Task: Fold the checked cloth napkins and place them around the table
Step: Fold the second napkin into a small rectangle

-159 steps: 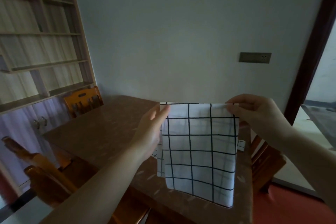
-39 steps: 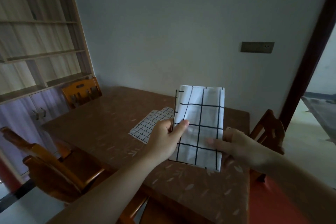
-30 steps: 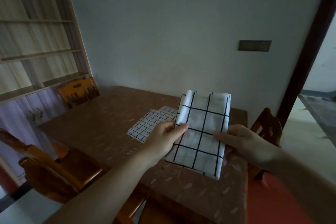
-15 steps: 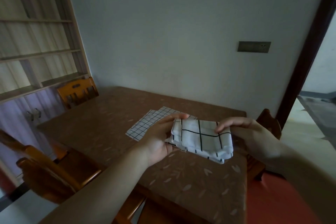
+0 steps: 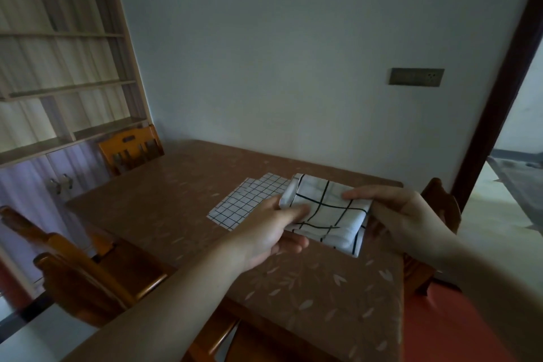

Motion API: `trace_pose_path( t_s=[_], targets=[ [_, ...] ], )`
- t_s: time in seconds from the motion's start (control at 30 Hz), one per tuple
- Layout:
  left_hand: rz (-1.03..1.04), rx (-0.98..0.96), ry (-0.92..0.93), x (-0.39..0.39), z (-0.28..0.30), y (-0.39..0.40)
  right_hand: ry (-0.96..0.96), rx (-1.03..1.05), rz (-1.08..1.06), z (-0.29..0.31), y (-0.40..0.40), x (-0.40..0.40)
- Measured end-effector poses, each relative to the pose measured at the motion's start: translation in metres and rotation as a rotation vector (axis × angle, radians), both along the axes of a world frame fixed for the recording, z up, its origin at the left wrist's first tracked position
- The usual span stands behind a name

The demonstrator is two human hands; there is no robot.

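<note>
— Since a second ago the big-checked napkin [image 5: 326, 211] has gone from a long upright panel to a thick small packet, lowered and held flat between both hands.

— Start with the big things. Where does it sit?

— Over the near right part of the brown table [image 5: 176, 209], held up off the top as far as I can judge. Wooden chairs stand around it: one at the far left [image 5: 130, 148], one near left [image 5: 79, 276], one on the right [image 5: 440, 203] behind the hand.

— And the hands?

— The left hand [image 5: 270, 232] pinches the packet's left edge, thumb on top and fingers underneath. The right hand [image 5: 402, 217] grips the right edge, its thumb lying over the cloth and fingers curled beneath. Both are clamped on the same napkin.

— Anything else laid out?

— A fine-checked napkin [image 5: 249, 200] lies flat on the table just beyond the left hand, partly hidden by it. It looks spread or only loosely folded; I cannot tell which.

— So how far along?

— I'd judge this napkin's folding about finished, though not yet set down. No folded napkin shows at any seat, so placing is all ahead, plus the fine-checked one.
</note>
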State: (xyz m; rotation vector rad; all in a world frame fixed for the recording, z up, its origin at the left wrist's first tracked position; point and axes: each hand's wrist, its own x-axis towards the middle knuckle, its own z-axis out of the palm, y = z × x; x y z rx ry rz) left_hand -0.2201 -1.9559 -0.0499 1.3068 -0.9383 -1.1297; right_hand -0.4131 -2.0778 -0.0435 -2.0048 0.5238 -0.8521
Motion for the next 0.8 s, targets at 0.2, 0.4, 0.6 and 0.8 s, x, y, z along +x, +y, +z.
trace_pose_path(
  t_s=[0.2,0.4,0.6,0.8],
  targets=[
    [0.080,-0.088,-0.108,-0.003,-0.004,0.001,-0.094,0.233,0.020,0.000,0.001,0.001],
    [0.147,-0.166,-0.231,-0.006,-0.008,0.000,0.075,0.454,0.059,-0.013,0.016,0.011],
    [0.212,-0.101,-0.378,0.000,-0.020,-0.004,0.137,0.314,-0.011,-0.015,0.015,0.012],
    [0.339,-0.328,-0.488,-0.018,-0.030,-0.008,-0.072,0.397,-0.215,-0.020,0.025,0.030]
  ],
)
